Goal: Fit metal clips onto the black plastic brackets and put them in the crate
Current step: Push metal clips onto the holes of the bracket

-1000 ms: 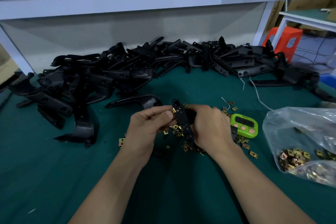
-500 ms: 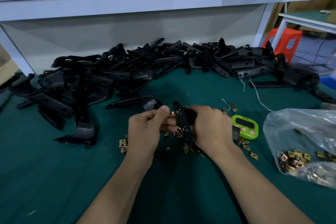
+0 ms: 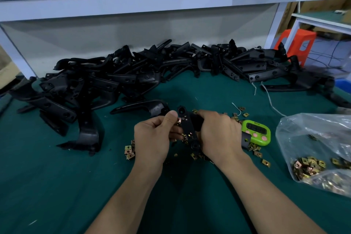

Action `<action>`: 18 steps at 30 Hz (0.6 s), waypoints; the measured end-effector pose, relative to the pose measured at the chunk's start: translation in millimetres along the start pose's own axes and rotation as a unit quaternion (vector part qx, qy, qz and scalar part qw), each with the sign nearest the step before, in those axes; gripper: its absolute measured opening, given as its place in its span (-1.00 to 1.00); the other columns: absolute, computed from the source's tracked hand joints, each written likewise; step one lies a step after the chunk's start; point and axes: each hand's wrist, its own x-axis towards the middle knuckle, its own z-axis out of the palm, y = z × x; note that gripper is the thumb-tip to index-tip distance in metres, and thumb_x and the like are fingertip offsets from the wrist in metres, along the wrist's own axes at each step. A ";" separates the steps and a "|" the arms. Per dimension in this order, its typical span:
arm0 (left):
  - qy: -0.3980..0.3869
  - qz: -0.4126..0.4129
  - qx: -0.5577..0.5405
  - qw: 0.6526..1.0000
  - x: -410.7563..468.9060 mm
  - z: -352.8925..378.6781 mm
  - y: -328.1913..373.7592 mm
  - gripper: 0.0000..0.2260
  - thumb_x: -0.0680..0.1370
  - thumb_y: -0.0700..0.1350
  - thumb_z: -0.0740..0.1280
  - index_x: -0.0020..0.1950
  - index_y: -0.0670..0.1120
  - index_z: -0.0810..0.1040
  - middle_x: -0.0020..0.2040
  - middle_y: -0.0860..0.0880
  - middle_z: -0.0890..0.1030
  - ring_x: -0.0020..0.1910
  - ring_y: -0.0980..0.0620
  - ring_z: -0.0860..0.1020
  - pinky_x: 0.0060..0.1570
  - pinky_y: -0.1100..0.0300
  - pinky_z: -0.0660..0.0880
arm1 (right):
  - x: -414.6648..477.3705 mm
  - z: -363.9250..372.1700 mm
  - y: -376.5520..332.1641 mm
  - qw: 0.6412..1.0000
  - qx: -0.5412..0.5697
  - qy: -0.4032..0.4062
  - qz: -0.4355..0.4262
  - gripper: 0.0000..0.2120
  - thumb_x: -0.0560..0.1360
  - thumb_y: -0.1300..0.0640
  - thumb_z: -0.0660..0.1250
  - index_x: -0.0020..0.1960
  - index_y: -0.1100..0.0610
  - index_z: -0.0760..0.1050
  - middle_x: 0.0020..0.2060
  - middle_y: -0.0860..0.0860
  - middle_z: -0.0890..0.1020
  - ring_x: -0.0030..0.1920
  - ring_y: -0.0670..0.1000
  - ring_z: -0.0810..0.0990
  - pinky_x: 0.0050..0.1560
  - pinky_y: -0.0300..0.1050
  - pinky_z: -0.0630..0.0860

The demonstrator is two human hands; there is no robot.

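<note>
**Clip Fitting: Bracket Held Above the Desk**

Your right hand grips the black bracket around its middle and holds it roughly upright just above the green desk. Your left hand pinches a metal clip between thumb and fingers, against the bracket's left edge near its upper end. Loose clips lie scattered on the desk under and beside both hands. The pile of black brackets lies along the far side. A green timer and a clear bag of clips sit to your right.
</note>
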 end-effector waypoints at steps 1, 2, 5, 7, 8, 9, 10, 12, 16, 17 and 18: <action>-0.003 -0.001 0.001 1.000 0.2 -0.3 0.2 -0.70 0.58 -0.10 0.44 -0.37 -0.03 0.70 -0.40 -0.12 0.67 -0.49 0.00 0.62 -0.44 0.29 0.51 | 0.1 -0.5 0.0 1.000 -0.003 0.003 0.000 -0.82 0.39 0.16 0.40 -0.06 -0.06 0.53 -0.30 -0.04 0.61 -0.24 0.12 0.62 -0.31 -0.09 0.25; -0.007 0.000 0.004 1.000 0.7 -0.9 0.1 -0.70 0.58 -0.09 0.44 -0.37 -0.03 0.70 -0.40 -0.12 0.67 -0.49 -0.01 0.62 -0.44 0.29 0.50 | 0.2 -1.2 -0.1 1.000 -0.005 0.006 0.001 -0.82 0.40 0.16 0.40 -0.05 -0.07 0.54 -0.30 -0.04 0.62 -0.24 0.12 0.62 -0.31 -0.09 0.25; -0.027 0.011 0.025 0.999 0.9 -3.4 -0.8 -0.72 0.58 -0.07 0.44 -0.33 -0.05 0.71 -0.37 -0.12 0.69 -0.45 -0.01 0.64 -0.41 0.27 0.53 | 0.2 -3.1 -0.3 1.000 -0.007 0.008 0.005 -0.81 0.40 0.16 0.40 -0.05 -0.07 0.55 -0.30 -0.05 0.61 -0.24 0.11 0.62 -0.31 -0.09 0.25; -0.047 0.021 0.038 0.998 1.1 -5.2 -1.4 -0.76 0.57 -0.09 0.45 -0.28 -0.09 0.72 -0.34 -0.12 0.70 -0.42 0.00 0.66 -0.37 0.28 0.55 | 0.0 -3.9 0.0 1.000 -0.005 0.006 0.009 -0.82 0.40 0.16 0.40 -0.06 -0.07 0.55 -0.31 -0.05 0.60 -0.25 0.12 0.61 -0.32 -0.09 0.24; -0.059 0.024 0.040 0.997 1.6 -6.1 -1.2 -0.79 0.57 -0.12 0.45 -0.27 -0.11 0.73 -0.32 -0.13 0.71 -0.40 0.00 0.66 -0.36 0.28 0.55 | 0.1 -4.1 0.7 1.000 -0.004 0.004 0.012 -0.83 0.40 0.16 0.39 -0.06 -0.06 0.55 -0.34 -0.06 0.57 -0.27 0.12 0.59 -0.32 -0.09 0.23; -0.070 0.022 0.038 0.997 2.3 -7.3 -0.7 -0.80 0.56 -0.15 0.46 -0.26 -0.13 0.73 -0.31 -0.15 0.71 -0.40 0.00 0.66 -0.35 0.28 0.55 | 0.4 -4.1 1.5 1.000 -0.004 0.003 0.014 -0.85 0.41 0.16 0.39 -0.08 -0.06 0.54 -0.39 -0.06 0.51 -0.28 0.12 0.56 -0.32 -0.08 0.22; -0.078 0.016 0.034 0.996 3.5 -8.2 -0.1 -0.80 0.56 -0.18 0.46 -0.26 -0.15 0.73 -0.31 -0.16 0.71 -0.40 0.00 0.66 -0.34 0.28 0.56 | 1.0 -4.1 2.2 1.000 -0.006 0.000 0.016 -0.86 0.41 0.16 0.37 -0.09 -0.05 0.53 -0.42 -0.07 0.42 -0.28 0.13 0.55 -0.32 -0.07 0.22; -0.076 0.004 0.031 0.997 5.3 -9.6 0.7 -0.78 0.55 -0.18 0.46 -0.30 -0.11 0.72 -0.33 -0.15 0.69 -0.41 0.00 0.64 -0.34 0.26 0.57 | 1.3 -4.2 2.4 1.000 -0.014 -0.007 0.017 -0.87 0.41 0.18 0.34 -0.12 -0.04 0.48 -0.46 -0.08 0.31 -0.29 0.13 0.52 -0.31 -0.07 0.22; -0.040 -0.019 -0.011 0.999 1.6 -3.1 -1.8 -0.73 0.57 -0.17 0.44 -0.34 -0.17 0.69 -0.34 -0.17 0.68 -0.42 0.01 0.62 -0.38 0.27 0.54 | -0.1 -4.6 -0.3 1.000 -0.024 -0.010 0.012 -0.84 0.39 0.23 0.33 -0.13 -0.02 0.47 -0.45 -0.08 0.30 -0.30 0.14 0.53 -0.34 -0.07 0.21; -0.032 -0.026 -0.022 0.999 -0.2 -0.6 -2.4 -0.73 0.56 -0.16 0.45 -0.31 -0.25 0.67 -0.32 -0.20 0.68 -0.41 0.01 0.62 -0.38 0.27 0.54 | -0.4 -4.5 -0.6 0.999 -0.028 -0.006 0.013 -0.83 0.39 0.24 0.33 -0.14 -0.01 0.47 -0.45 -0.08 0.30 -0.32 0.13 0.51 -0.36 -0.07 0.19; -0.027 -0.029 -0.028 0.999 -1.8 1.4 -2.9 -0.72 0.56 -0.16 0.45 -0.30 -0.30 0.65 -0.31 -0.22 0.67 -0.40 0.01 0.62 -0.38 0.27 0.54 | -0.4 -4.7 -0.6 0.999 -0.034 0.000 0.015 -0.83 0.38 0.25 0.32 -0.16 -0.01 0.45 -0.46 -0.08 0.30 -0.35 0.12 0.46 -0.38 -0.07 0.16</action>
